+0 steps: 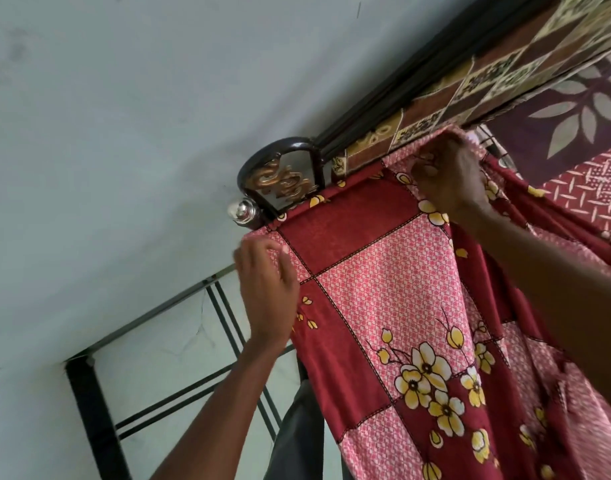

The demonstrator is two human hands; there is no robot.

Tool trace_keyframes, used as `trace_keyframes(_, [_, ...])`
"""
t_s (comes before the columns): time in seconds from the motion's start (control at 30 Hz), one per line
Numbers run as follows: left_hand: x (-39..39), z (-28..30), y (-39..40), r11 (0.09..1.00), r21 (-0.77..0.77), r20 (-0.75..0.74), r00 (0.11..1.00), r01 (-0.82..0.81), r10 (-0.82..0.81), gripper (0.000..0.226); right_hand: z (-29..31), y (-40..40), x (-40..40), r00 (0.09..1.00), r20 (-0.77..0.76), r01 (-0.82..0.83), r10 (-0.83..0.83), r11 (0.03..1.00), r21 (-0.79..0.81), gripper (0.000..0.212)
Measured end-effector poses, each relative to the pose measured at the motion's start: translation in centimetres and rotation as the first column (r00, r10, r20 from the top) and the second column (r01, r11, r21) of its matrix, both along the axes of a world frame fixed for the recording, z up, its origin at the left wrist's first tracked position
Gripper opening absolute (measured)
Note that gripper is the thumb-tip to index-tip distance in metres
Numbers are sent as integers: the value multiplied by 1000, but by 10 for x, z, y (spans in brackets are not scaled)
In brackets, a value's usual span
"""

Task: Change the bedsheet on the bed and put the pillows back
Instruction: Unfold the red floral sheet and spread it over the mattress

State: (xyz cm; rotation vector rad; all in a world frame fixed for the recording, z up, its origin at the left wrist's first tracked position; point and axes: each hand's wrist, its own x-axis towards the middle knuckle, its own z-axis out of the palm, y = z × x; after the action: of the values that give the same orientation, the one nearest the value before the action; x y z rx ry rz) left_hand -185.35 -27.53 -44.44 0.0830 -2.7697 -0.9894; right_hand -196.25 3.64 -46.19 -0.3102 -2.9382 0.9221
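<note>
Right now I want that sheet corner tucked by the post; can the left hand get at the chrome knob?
Probably yes. The left hand rests on the red sheet's corner just below the chrome knob, and nothing shows between them.

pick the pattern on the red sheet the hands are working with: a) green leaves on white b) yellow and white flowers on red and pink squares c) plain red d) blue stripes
b: the red sheet, draped over the bed frame rail, shows yellow and white flowers on red and pink squares; the left hand and right hand are both on it.
</note>
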Motion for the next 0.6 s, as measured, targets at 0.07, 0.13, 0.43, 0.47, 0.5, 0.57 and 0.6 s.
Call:
trace_keyframes(0.07, [8, -11, 15, 978, -78, 108, 977, 196, -187, 27, -10, 2, 16, 979, 55, -201, 197, 976, 81, 52])
trace_keyframes(0.13, [0, -27, 24, 941, -210, 227, 949, 265, -217, 48, -20, 11, 22, 954, 59, -299, 293, 930, 213, 59])
trace_keyframes(0.43, [-81, -27, 31, 929, -204, 588, 797, 309, -136, 50, 9, 7, -31, 887, 406, -397, 218, 811, 431, 65])
trace_keyframes(0.47, [-84, -25, 31, 932, -182, 610, 779, 314, -143, 51, 10, 3, -34, 876, 440, -400, 198, 806, 436, 61])
trace_keyframes(0.5, [-85, -24, 30, 931, -172, 607, 779, 322, -158, 49, 10, 1, -34, 868, 459, -405, 187, 801, 440, 57])
trace_keyframes(0.57, [-76, -21, 27, 933, -181, 500, 846, 310, -184, 40, 11, -4, -28, 889, 421, -374, 183, 820, 434, 49])
trace_keyframes(0.6, [-68, -21, 26, 936, -196, 418, 888, 293, -191, 35, 10, -4, -24, 916, 353, -338, 192, 842, 420, 45])
